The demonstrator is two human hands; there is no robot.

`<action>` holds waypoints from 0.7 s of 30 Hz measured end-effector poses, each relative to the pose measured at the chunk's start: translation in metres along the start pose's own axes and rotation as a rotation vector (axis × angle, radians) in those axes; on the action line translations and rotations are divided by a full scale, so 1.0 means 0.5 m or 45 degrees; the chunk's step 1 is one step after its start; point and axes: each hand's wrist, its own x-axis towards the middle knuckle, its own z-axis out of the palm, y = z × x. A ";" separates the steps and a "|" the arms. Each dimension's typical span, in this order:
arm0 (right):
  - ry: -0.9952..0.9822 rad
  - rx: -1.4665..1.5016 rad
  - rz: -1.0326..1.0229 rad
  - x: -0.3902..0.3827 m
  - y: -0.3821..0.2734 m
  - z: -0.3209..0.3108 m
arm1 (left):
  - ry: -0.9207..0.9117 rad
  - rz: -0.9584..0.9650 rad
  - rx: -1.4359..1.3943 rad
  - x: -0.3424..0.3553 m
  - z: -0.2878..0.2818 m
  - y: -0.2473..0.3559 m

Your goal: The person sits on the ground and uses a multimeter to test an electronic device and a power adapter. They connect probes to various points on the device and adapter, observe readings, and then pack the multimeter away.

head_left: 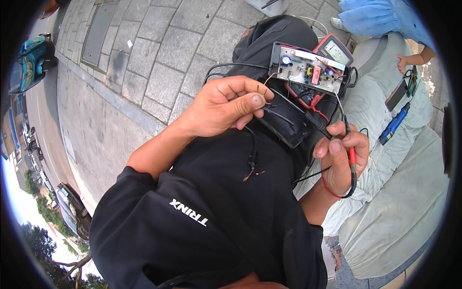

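Observation:
My left hand (228,105) is closed, thumb and forefinger pinching a thin wire (270,77) close to a circuit board (308,71). In my right hand (342,151) are two multimeter probes, a black probe (323,129) and a red probe (352,161), held between the fingers. Their tips point up toward the board; whether either touches it I cannot tell. The board carries capacitors and other parts and rests on my lap. Below it lies a black plastic casing (284,126). A black cable (252,156) with bare copper ends hangs over my shirt.
Beyond the board sits a red-rimmed multimeter (334,50). On the pale cloth-covered seat (375,168) to the right lie a blue pen-shaped tool (395,123) and a dark flat phone-like object (396,94). Another person's hand (403,63) is at that seat. Paving and a road stretch leftward.

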 end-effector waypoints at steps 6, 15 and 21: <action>-0.006 -0.006 0.084 -0.003 0.013 -0.003 | 0.071 0.016 -0.001 0.000 -0.002 -0.002; -0.006 -0.091 0.125 -0.005 0.029 -0.003 | 0.048 0.077 0.092 -0.008 -0.004 0.007; -0.077 -0.175 0.025 -0.003 0.032 -0.015 | 0.069 0.295 0.247 -0.026 0.002 -0.005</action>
